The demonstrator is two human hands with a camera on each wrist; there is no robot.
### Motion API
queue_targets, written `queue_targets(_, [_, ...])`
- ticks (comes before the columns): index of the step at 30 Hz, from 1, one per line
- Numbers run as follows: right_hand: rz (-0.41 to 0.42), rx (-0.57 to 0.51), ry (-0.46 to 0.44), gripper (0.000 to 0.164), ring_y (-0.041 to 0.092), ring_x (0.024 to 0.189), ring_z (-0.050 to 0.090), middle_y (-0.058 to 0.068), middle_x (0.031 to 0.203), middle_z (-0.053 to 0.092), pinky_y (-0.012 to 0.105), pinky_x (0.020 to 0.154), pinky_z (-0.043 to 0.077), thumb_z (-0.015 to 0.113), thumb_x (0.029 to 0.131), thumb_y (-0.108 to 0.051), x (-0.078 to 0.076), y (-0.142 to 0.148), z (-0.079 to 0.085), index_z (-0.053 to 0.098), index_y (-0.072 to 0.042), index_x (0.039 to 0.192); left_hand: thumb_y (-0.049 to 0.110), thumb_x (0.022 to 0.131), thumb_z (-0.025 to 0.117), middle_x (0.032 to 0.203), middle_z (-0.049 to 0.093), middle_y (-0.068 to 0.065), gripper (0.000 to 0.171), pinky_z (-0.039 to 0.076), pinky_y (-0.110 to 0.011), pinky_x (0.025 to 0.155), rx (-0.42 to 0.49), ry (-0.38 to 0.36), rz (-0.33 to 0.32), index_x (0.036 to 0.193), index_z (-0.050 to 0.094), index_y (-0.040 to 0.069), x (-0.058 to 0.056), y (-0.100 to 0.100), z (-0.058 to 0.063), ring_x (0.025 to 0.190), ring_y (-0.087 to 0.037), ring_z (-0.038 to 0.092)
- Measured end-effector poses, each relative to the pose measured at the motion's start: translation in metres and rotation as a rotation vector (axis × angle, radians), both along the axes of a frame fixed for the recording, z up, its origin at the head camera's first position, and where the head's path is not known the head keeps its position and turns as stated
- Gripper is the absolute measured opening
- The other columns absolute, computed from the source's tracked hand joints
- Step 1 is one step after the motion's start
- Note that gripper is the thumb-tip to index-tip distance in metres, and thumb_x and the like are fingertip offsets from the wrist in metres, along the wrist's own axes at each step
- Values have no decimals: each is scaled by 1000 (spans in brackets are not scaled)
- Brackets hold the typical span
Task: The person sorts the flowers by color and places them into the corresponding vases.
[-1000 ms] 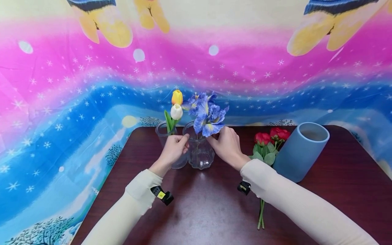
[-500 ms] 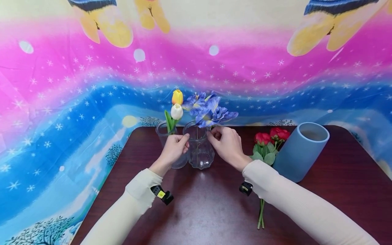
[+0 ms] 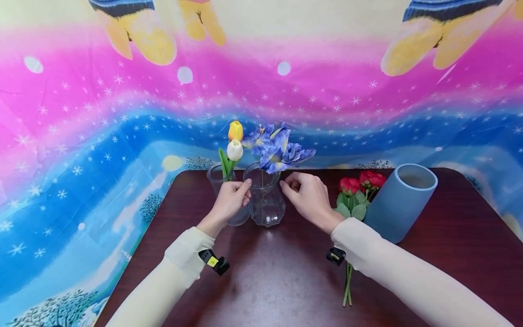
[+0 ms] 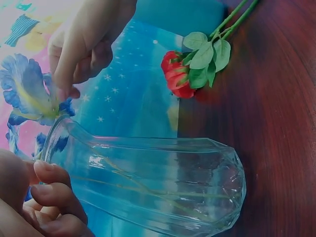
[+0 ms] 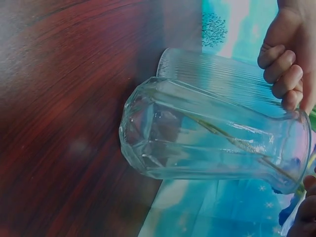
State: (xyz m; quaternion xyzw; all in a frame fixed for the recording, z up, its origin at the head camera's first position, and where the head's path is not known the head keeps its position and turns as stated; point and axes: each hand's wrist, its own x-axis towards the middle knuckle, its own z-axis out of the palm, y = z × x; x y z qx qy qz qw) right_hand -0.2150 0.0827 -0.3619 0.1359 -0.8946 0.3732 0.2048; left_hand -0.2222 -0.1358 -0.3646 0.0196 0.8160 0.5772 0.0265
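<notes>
A faceted clear glass vase stands upright at the back of the table. Blue-purple irises rise from its mouth, and their thin stems cross inside it in the left wrist view. My left hand pinches the vase's rim on its left side, fingers curled. To the right of the rim, my right hand hovers slightly apart from vase and flowers in the head view, its fingers loosely bent with nothing seen in them. Behind my left hand is a second glass vase, holding a yellow tulip and a white tulip.
Red roses with green leaves lie on the dark wooden table, stems toward me. A blue-grey vase stands right of them. A printed cloth hangs behind the table's back edge.
My right hand has let go of the iris and drawn back a little to the right. The front bloom has tipped rightward and settled. My left hand stays at the vase rim.
</notes>
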Motion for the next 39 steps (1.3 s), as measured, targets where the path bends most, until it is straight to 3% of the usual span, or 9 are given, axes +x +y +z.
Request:
queue_targets(10, [-1, 9, -7, 13, 11, 58, 51, -6, 58, 55, 32, 59, 41, 70, 92, -29, 6, 13, -5, 74, -19, 85, 31, 108, 48, 53, 52, 3, 46, 32, -21, 44, 70, -40, 6, 78, 59, -2, 3, -2, -4, 43, -9, 40])
queue_targets(19, [-2, 15, -15, 9, 11, 56, 50, -8, 61, 55, 31, 56, 38, 70, 93, -28, 9, 25, -12, 74, -21, 91, 33, 106, 50, 66, 65, 0, 42, 41, -24, 48, 35, -44, 12, 87, 64, -1, 10, -5, -3, 45, -11, 45])
queue_targets(28, [5, 25, -28, 10, 11, 59, 53, -7, 67, 60, 31, 57, 40, 68, 94, -28, 13, 32, -16, 74, -20, 93, 33, 105, 53, 72, 62, -1, 35, 42, -22, 50, 50, -54, 8, 94, 63, 2, 15, -6, -8, 48, -11, 47])
queue_targets(39, [22, 40, -77, 13, 12, 64, 57, -4, 73, 66, 32, 61, 44, 67, 97, -27, 18, 50, -9, 74, -16, 99, 27, 105, 54, 68, 60, 0, 36, 38, -22, 49, 47, -55, -64, 100, 63, -7, 21, -2, -8, 47, -11, 43])
